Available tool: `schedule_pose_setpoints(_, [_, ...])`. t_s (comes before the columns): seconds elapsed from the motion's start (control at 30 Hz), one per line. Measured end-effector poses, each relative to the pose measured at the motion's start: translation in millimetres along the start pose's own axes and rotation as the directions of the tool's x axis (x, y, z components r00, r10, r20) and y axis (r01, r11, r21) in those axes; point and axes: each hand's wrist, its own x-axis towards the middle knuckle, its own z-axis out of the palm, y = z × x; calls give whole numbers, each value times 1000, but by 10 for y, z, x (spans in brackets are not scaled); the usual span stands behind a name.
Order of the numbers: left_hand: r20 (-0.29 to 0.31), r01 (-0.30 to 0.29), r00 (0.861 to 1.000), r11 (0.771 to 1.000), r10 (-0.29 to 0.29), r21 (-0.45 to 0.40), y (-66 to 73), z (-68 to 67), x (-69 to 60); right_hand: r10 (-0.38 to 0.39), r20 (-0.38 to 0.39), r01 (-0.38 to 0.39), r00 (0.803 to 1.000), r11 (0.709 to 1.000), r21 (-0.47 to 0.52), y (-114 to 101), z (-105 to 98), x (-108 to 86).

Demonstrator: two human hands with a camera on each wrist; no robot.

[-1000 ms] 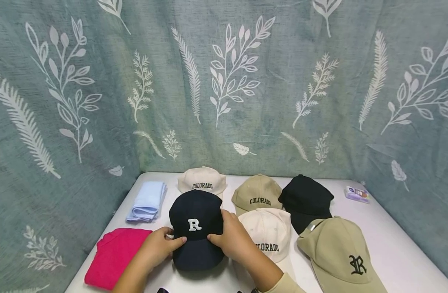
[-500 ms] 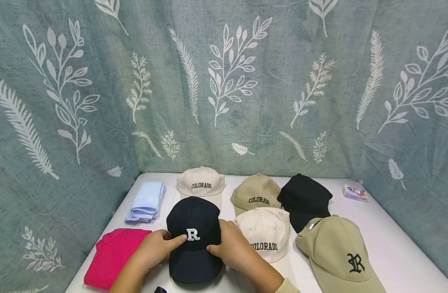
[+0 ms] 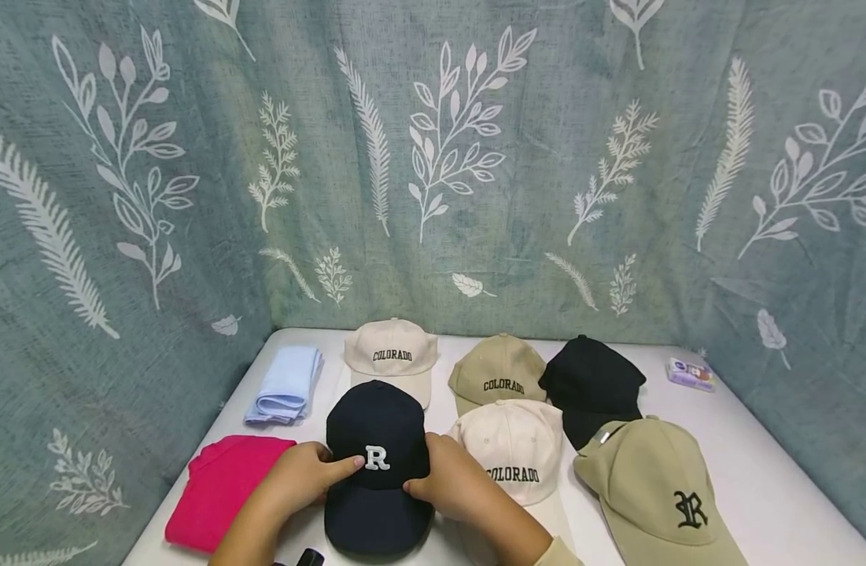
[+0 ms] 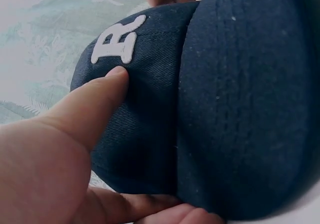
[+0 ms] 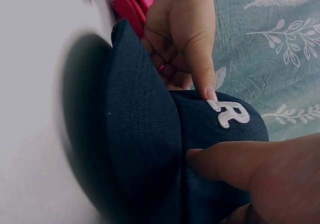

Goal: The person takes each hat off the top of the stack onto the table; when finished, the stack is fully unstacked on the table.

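Both hands grip a dark navy cap [image 3: 377,511] with a white letter R on its front, its brim toward me. My left hand [image 3: 308,475] holds the cap's left side, thumb on the crown beside the R. In the left wrist view that thumb [image 4: 107,89] presses just under the letter, with fingers curled beneath the edge. On the opposite side my right hand [image 3: 450,479] grips the cap, its thumb [image 5: 215,159] on the crown close to the brim seam. The cap's underside is hidden in the head view.
Behind stands a cream Colorado cap [image 3: 392,346]. To the right are a khaki Colorado cap [image 3: 496,365], another cream cap [image 3: 514,440], a black cap [image 3: 591,381] and a khaki R cap [image 3: 659,479]. Blue folded cloth [image 3: 284,385], pink cloth [image 3: 223,487] and a small purple packet [image 3: 690,374] lie around.
The navy cap has come down and toward me, uncovering more of the cream cap behind it. The left thumb has shifted from near the brim up beside the R. Both hands keep hold.
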Motion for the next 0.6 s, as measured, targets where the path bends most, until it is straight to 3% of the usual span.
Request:
schedule_pose_setpoints(0.3, [0, 23, 1000, 999, -23, 48, 17, 4, -19, 69, 22, -69, 997, 997, -34, -23, -50, -15])
schedule_pose_setpoints(0.6, [23, 32, 999, 997, -34, 64, 38, -18, -53, 78, 28, -76, 997, 995, -67, -30, -97, -23])
